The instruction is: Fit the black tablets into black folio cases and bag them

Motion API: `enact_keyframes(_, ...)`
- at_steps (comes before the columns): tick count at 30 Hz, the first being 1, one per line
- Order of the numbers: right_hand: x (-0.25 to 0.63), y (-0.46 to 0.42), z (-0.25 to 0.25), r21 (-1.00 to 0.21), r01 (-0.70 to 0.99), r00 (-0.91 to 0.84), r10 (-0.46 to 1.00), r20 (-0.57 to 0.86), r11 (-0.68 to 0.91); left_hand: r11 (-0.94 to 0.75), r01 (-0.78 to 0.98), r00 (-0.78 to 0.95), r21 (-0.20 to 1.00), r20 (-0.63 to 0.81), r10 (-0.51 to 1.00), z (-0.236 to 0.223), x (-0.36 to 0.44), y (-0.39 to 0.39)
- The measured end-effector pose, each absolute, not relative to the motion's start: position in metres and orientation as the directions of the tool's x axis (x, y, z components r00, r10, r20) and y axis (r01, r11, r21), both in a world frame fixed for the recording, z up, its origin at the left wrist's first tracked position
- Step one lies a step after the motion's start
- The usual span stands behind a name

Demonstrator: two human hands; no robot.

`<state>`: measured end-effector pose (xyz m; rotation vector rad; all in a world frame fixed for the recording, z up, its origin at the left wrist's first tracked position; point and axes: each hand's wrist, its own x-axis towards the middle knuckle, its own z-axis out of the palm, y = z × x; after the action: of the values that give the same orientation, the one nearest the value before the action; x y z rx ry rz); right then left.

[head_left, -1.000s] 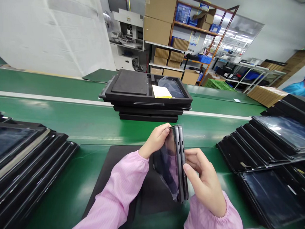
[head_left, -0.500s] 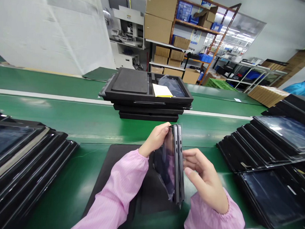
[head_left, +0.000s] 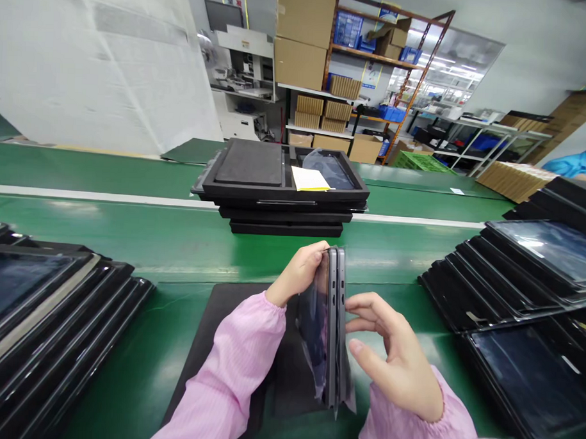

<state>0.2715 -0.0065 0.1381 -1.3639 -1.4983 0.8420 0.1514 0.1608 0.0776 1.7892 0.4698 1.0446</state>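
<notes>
My left hand (head_left: 304, 271) grips two thin tablets (head_left: 334, 323) by their far top corner. They stand on edge, pressed side by side, with clear film hanging off their lower ends. Ports and small slots show along the grey edges turned to me. My right hand (head_left: 396, 357) is just to the right of the tablets, thumb and fingers apart; its fingertips are close to the outer tablet, and I cannot tell if they touch it. Below the tablets lies a flat black foam sheet (head_left: 199, 351) on the green bench.
Ahead stands a stack of black foam trays (head_left: 294, 197) topped by a white and yellow paper (head_left: 310, 178). Piles of black trays with screens rise at left (head_left: 54, 313) and right (head_left: 507, 278). A person in blue (head_left: 571, 166) is at far right, near cardboard dividers (head_left: 515, 182).
The two tablets have turned slightly more edge-on and sit a little lower in view. My right hand has opened slightly beside them. My left hand keeps its hold.
</notes>
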Motion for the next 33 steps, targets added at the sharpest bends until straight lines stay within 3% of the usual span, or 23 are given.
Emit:
enact_keyframes(21, 0.262, -0.015, 0.13, -0.88, 0.44, 0.116, 0.96, 0.255, 0.181, -0.502, -0.032, 0.632, 0.864, 0.407, 0.659, 0.084, 0.151, 0.151)
enact_keyframes(33, 0.263, -0.013, 0.137, -0.853, 0.476, 0.117, 0.946, 0.301, 0.213, -0.552, -0.075, 0.663, 0.831, 0.455, 0.595, 0.082, 0.155, 0.147)
